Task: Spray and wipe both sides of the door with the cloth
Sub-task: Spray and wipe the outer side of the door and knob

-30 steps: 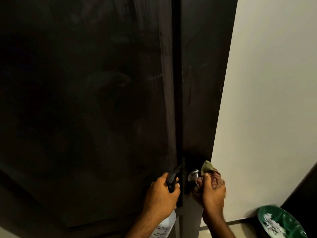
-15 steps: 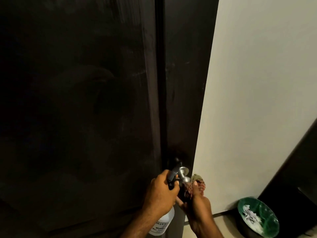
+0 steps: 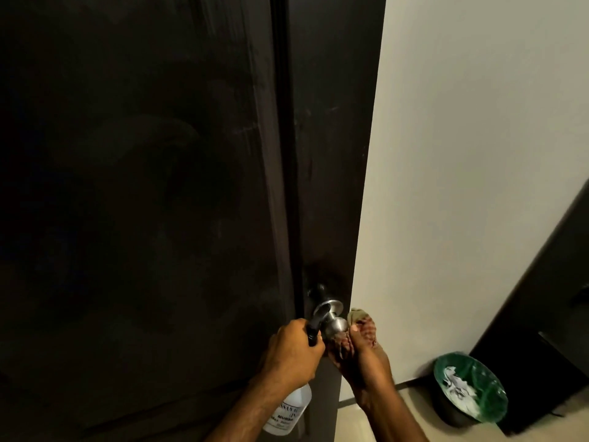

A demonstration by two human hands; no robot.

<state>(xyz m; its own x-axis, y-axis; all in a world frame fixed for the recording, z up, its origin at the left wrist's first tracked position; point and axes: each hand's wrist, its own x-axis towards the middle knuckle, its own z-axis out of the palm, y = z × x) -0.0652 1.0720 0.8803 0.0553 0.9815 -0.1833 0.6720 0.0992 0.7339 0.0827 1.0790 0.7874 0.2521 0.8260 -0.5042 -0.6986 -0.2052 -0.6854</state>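
A tall dark door (image 3: pixel 143 186) fills the left and middle of the view, with faint wipe streaks on its surface. A round silver knob (image 3: pixel 331 322) sticks out near its right edge. My left hand (image 3: pixel 291 352) grips the black trigger head of a clear spray bottle (image 3: pixel 288 413), whose body hangs below my wrist. My right hand (image 3: pixel 360 349) holds a greenish patterned cloth (image 3: pixel 357 315) just right of and under the knob, with the fingers curled round the cloth.
A pale wall (image 3: pixel 478 154) stands to the right of the door frame. A dark bin with a green liner (image 3: pixel 468 390) and white scraps sits on the floor at lower right, beside dark furniture (image 3: pixel 548 330).
The view has shifted, so the door and knob sit further left in frame. My right hand with the cloth has dropped from over the knob to beside and below it, uncovering the knob.
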